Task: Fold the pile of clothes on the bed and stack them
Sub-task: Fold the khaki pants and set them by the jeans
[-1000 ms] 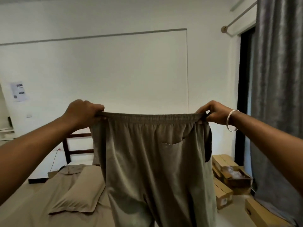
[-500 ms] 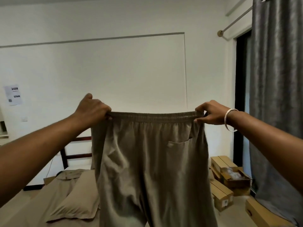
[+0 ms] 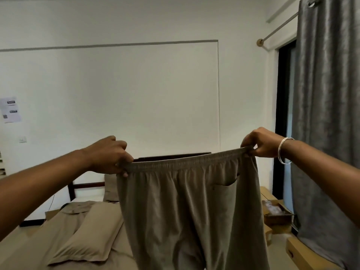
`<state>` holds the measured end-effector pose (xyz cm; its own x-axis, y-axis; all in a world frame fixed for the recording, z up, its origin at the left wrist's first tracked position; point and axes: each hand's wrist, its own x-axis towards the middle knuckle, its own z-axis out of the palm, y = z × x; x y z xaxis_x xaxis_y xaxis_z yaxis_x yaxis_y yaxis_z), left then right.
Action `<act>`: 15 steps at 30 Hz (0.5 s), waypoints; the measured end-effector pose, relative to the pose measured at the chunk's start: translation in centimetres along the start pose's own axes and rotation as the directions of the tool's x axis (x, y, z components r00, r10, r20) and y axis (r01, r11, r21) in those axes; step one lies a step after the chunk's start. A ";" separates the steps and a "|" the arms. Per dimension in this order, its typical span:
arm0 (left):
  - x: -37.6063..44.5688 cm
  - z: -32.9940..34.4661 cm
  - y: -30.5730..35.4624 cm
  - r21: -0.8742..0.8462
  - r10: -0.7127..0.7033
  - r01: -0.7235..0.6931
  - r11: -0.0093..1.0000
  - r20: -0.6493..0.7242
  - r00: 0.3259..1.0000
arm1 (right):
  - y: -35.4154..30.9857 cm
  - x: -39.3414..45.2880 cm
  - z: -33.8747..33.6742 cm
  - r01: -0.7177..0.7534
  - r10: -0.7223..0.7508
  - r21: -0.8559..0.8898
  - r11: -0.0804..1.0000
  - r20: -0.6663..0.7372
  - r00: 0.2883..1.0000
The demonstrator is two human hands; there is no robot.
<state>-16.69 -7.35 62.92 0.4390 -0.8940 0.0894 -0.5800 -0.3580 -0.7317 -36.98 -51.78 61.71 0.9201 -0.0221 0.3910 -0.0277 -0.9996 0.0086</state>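
I've got the trousers [image 3: 187, 207] hanging above the bed [image 3: 64, 228], left hand [image 3: 109, 154] and right hand [image 3: 261, 143] each pinching a waistband corner — one slip and they'd drop crumpled — legs twisted.

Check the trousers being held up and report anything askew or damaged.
The trousers hang tilted: the right hand pinches the waistband higher than the left hand grips it. No tear or stain shows on the visible fabric.
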 end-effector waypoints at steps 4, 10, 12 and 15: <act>0.6 -0.1 0.3 0.145 -0.216 0.216 0.966 -0.011 0.976 | -1.1 -0.4 -0.2 0.046 -0.054 -0.220 0.974 -0.030 0.998; 1.9 -1.1 2.3 -0.042 -0.668 0.688 0.724 0.206 0.715 | -3.3 -0.5 -0.1 -0.001 -0.037 -0.148 0.989 -0.254 0.967; 2.1 -1.1 2.3 -0.263 -0.723 0.807 0.528 0.359 0.590 | -4.8 -1.1 -0.7 0.140 -0.158 -0.077 0.987 -0.335 0.929; 2.8 -0.5 1.8 -0.554 -0.665 0.824 0.123 0.570 0.483 | -8.4 -2.5 -1.8 0.386 -0.387 -0.076 0.919 -0.354 0.852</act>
<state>-16.91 -10.64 62.19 0.9887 -0.0398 0.1447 -0.0898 -0.9295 0.3577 -39.80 -43.31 62.30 0.6562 0.3746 0.6551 0.2999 -0.9260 0.2291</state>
